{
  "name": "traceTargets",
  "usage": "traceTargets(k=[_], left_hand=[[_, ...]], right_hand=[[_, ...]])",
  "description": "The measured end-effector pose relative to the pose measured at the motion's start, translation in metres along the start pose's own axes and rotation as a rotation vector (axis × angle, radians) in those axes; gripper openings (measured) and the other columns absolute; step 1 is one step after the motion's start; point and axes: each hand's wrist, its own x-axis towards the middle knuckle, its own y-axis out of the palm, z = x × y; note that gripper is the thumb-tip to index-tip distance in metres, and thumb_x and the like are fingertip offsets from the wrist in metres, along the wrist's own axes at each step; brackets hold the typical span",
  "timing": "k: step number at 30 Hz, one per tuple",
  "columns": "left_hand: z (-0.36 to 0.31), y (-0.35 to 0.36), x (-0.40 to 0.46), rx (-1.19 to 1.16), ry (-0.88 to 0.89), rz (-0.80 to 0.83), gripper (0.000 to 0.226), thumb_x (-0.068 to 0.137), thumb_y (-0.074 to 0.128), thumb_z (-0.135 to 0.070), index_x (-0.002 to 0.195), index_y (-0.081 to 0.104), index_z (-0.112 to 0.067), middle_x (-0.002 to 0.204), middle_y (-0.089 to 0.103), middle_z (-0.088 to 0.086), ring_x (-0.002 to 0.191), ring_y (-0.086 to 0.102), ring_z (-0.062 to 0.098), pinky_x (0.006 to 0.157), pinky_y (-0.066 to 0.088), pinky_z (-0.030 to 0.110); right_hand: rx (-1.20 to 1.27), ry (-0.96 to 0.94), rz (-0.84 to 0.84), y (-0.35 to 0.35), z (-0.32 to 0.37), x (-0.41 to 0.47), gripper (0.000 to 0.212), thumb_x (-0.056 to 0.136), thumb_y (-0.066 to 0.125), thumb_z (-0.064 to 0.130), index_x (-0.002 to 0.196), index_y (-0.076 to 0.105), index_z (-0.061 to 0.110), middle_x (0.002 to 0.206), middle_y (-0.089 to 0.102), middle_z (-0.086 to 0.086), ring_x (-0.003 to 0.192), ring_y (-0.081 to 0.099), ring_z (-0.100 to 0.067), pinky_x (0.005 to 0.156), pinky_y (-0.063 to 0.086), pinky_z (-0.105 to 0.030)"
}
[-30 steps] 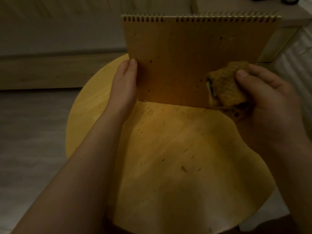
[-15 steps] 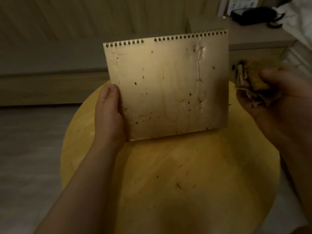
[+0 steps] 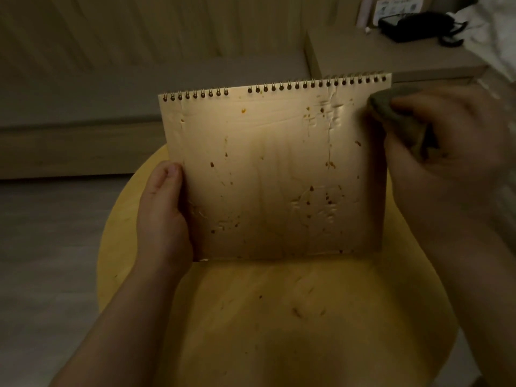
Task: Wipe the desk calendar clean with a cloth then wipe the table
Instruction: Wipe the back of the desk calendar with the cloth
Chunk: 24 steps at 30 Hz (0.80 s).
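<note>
The person is on the first job: cleaning the desk calendar [image 3: 275,171]. It stands upright on the round table [image 3: 279,317], spiral rings along the top, with its plain face turned toward the person. That face is dotted with small brown spots and has dents and creases in it.

The left hand [image 3: 163,216] holds the calendar's left edge near the bottom, thumb in front, and keeps it standing. The right hand [image 3: 446,152] is bunched around a cloth [image 3: 396,115], which sits at the top right corner, touching or just about touching the face. The light is dim, so I cannot tell which. The two hands are well apart, one at each side.

I think the next move is a sweep from that corner across or down the spotted face. The left hand must hold firm, or the push could tip the thin card over backward.

There is bare table in front of the calendar, with a few specks and smears on it for later. The table's round edge is close on the left and right. A shelf [image 3: 391,57] with a dark thing [image 3: 418,23] on it sits far behind.
</note>
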Motion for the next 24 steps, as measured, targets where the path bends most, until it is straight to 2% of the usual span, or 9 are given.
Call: traceTargets(k=[4, 6, 8, 10, 12, 15, 19, 24], left_hand=[[0.003, 0.0, 0.004, -0.019, 0.006, 0.002, 0.034, 0.104, 0.045, -0.039, 0.075, 0.06, -0.033, 0.072, 0.052, -0.015, 0.066, 0.046, 0.002, 0.066, 0.038, 0.031], [0.003, 0.001, 0.005, -0.031, 0.013, 0.008, 0.034, 0.105, 0.044, -0.037, 0.076, 0.06, -0.031, 0.073, 0.052, -0.012, 0.067, 0.046, 0.003, 0.063, 0.041, 0.025], [0.003, 0.001, 0.005, -0.038, 0.018, 0.01, 0.032, 0.106, 0.044, -0.036, 0.081, 0.064, -0.029, 0.078, 0.057, -0.008, 0.072, 0.051, 0.006, 0.065, 0.043, 0.024], [0.001, 0.003, 0.005, -0.033, 0.033, 0.003, 0.034, 0.106, 0.044, -0.034, 0.085, 0.07, -0.033, 0.081, 0.066, -0.013, 0.075, 0.059, 0.002, 0.066, 0.047, 0.02], [-0.001, 0.003, 0.005, -0.028, 0.047, -0.007, 0.035, 0.107, 0.043, -0.032, 0.091, 0.073, -0.037, 0.085, 0.071, -0.016, 0.077, 0.064, -0.002, 0.063, 0.049, 0.013], [-0.003, 0.003, 0.002, -0.044, 0.052, -0.021, 0.032, 0.108, 0.044, -0.032, 0.099, 0.074, -0.037, 0.094, 0.075, -0.013, 0.085, 0.068, 0.001, 0.065, 0.051, 0.013], [-0.005, 0.005, 0.0, -0.075, 0.064, -0.022, 0.039, 0.109, 0.043, -0.028, 0.095, 0.076, -0.044, 0.096, 0.076, -0.016, 0.087, 0.069, 0.0, 0.067, 0.052, 0.013], [-0.005, 0.003, 0.0, -0.1, 0.076, -0.021, 0.039, 0.11, 0.043, -0.023, 0.097, 0.075, -0.041, 0.097, 0.077, -0.016, 0.088, 0.07, -0.002, 0.068, 0.052, 0.012]], right_hand=[[-0.006, 0.018, 0.02, 0.003, 0.012, -0.002, 0.021, 0.102, 0.07, 0.009, 0.121, 0.075, 0.0, 0.113, 0.068, -0.026, 0.101, 0.064, -0.047, 0.085, 0.053, -0.053], [-0.026, -0.002, 0.037, 0.004, 0.014, -0.003, 0.024, 0.102, 0.069, 0.006, 0.125, 0.073, 0.0, 0.115, 0.067, -0.027, 0.103, 0.064, -0.047, 0.088, 0.053, -0.051], [-0.074, 0.014, 0.062, 0.005, 0.013, -0.005, 0.03, 0.102, 0.068, 0.005, 0.131, 0.069, -0.001, 0.12, 0.067, -0.027, 0.108, 0.063, -0.048, 0.094, 0.049, -0.044], [-0.108, 0.033, 0.079, 0.005, 0.013, -0.006, 0.032, 0.099, 0.068, 0.003, 0.131, 0.067, -0.003, 0.123, 0.067, -0.027, 0.112, 0.062, -0.047, 0.098, 0.043, -0.035], [-0.117, -0.002, 0.068, 0.005, 0.016, -0.007, 0.025, 0.1, 0.067, 0.003, 0.124, 0.07, -0.005, 0.12, 0.068, -0.028, 0.111, 0.063, -0.049, 0.097, 0.046, -0.038], [-0.123, -0.057, 0.034, 0.009, 0.023, -0.007, 0.021, 0.102, 0.066, 0.005, 0.12, 0.073, -0.005, 0.115, 0.068, -0.03, 0.105, 0.064, -0.052, 0.092, 0.047, -0.045], [-0.111, -0.076, 0.03, 0.015, 0.035, -0.006, 0.022, 0.103, 0.066, 0.007, 0.121, 0.074, -0.003, 0.114, 0.068, -0.029, 0.102, 0.063, -0.053, 0.088, 0.048, -0.049], [-0.104, -0.098, 0.067, 0.027, 0.06, -0.009, 0.022, 0.103, 0.067, 0.008, 0.121, 0.075, -0.002, 0.113, 0.069, -0.027, 0.101, 0.062, -0.053, 0.089, 0.042, -0.041]])
